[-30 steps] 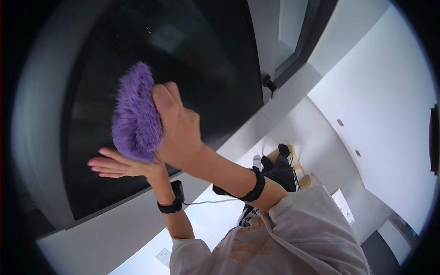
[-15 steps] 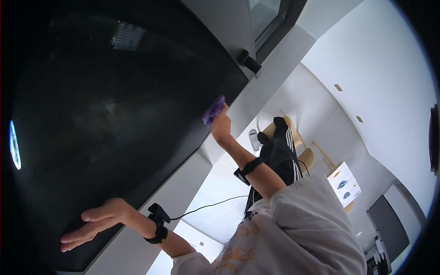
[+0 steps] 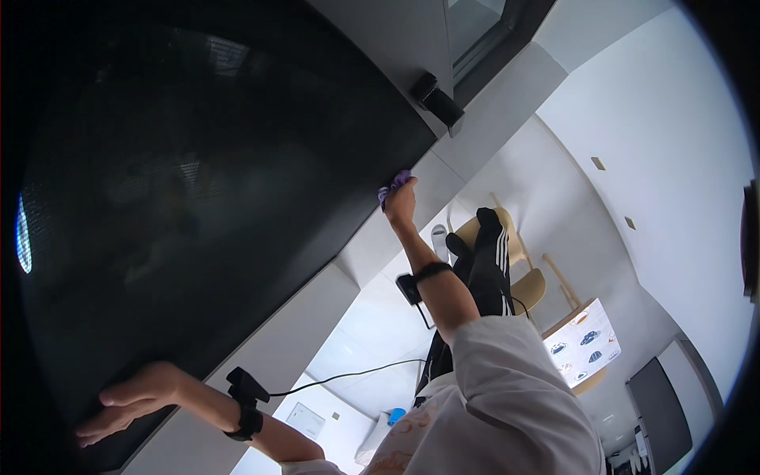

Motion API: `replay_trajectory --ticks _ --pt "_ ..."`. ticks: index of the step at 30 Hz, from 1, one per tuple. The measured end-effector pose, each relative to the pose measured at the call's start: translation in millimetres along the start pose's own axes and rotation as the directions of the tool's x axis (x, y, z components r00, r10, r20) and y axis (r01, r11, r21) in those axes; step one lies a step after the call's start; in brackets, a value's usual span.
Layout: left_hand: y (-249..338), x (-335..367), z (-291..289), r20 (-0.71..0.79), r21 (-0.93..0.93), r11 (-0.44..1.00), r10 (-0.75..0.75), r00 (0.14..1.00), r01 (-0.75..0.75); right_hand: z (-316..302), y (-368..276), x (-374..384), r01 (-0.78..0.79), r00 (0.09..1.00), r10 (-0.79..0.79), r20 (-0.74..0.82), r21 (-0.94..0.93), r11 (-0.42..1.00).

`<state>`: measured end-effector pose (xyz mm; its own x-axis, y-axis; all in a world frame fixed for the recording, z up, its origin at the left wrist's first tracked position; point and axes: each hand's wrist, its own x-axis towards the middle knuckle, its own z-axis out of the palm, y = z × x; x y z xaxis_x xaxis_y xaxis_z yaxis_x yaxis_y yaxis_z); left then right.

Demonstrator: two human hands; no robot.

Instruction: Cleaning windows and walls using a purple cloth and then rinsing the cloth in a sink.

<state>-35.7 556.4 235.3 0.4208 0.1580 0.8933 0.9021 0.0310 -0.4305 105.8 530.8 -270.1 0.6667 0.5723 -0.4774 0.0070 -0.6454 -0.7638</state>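
My right hand (image 3: pixel 401 206) grips a crumpled purple cloth (image 3: pixel 385 195) at the edge of a large, glossy black panel (image 3: pixel 237 190). The cloth lies over the border between the panel and the pale ledge (image 3: pixel 368 243) along it. At lower left, my left hand (image 3: pixel 134 396) holds nothing. Its fingers are stretched out and its thumb stands apart, over the panel's near corner; whether it touches the surface I cannot tell. Each wrist wears a black band with a small black device, and a cable runs from the left one.
A black cylindrical device (image 3: pixel 438 103) juts out by the panel's corner. Below the ledge are a yellowish chair (image 3: pixel 528 291), a grey slipper (image 3: pixel 440 240) and a white board with small pictures (image 3: pixel 586 347). A blue object (image 3: pixel 396 416) stands low down.
My right hand and the cloth have moved right, from the panel's surface to its edge. My left hand has shifted a little left and down. The whole view has tilted slightly.
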Motion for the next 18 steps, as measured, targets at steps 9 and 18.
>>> replay_trajectory --ticks 9,18 --pt "0 -1 1 -0.017 0.008 0.998 -0.060 0.998 0.060 -176 -286 -173 0.448 0.851 -0.500 -0.161 0.719 0.531" --pt "9 -3 7 0.017 -0.082 0.990 -0.110 0.994 0.111 -261 -479 -241 0.828 0.231 -0.840 -0.492 0.553 -0.096"
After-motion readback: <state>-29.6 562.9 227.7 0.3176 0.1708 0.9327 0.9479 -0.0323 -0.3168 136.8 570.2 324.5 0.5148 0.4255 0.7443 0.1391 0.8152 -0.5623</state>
